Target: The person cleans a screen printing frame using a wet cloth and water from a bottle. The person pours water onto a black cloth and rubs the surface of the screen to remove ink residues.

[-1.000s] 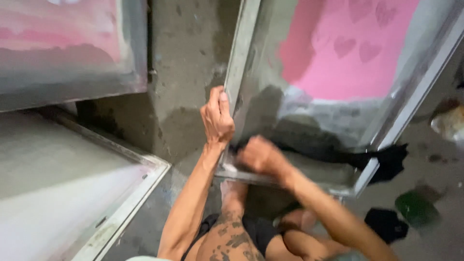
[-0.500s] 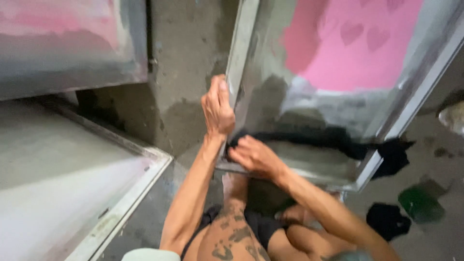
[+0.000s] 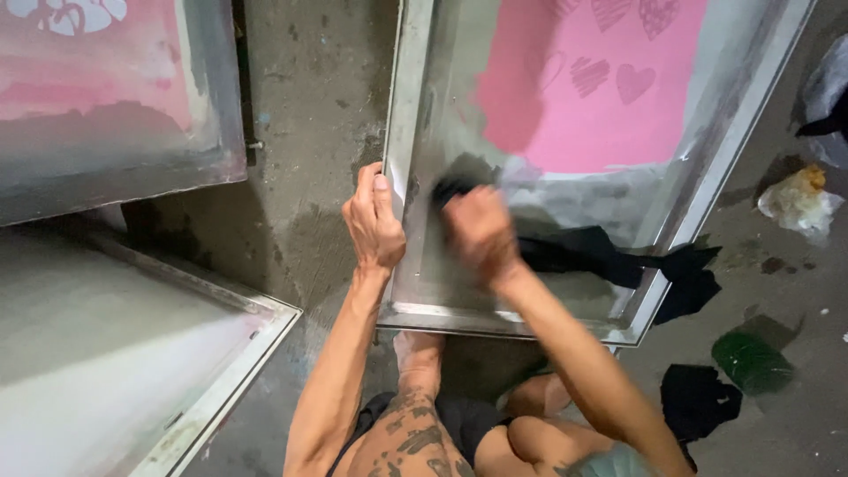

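Note:
A metal-framed printing screen [image 3: 402, 106] with a pink patch of heart shapes [image 3: 609, 88] lies tilted on the concrete floor in front of me. My left hand [image 3: 373, 221] grips the frame's left rail. My right hand [image 3: 477, 231], blurred by motion, presses a dark rag [image 3: 450, 187] against the grey mesh just right of that rail. A black cloth [image 3: 609, 256] lies across the lower part of the screen and hangs over its right edge. My bare knees and a foot show below the frame.
Another screen with pink and grey mesh [image 3: 106, 106] leans at the upper left. A pale framed screen [image 3: 132, 353] lies at the lower left. A green object [image 3: 751, 362], a black rag [image 3: 698, 402] and a crumpled white bag [image 3: 799, 203] lie on the floor at right.
My right hand has moved with the rag from the screen's lower edge up and left, close to my left hand. My left hand stays on the left rail.

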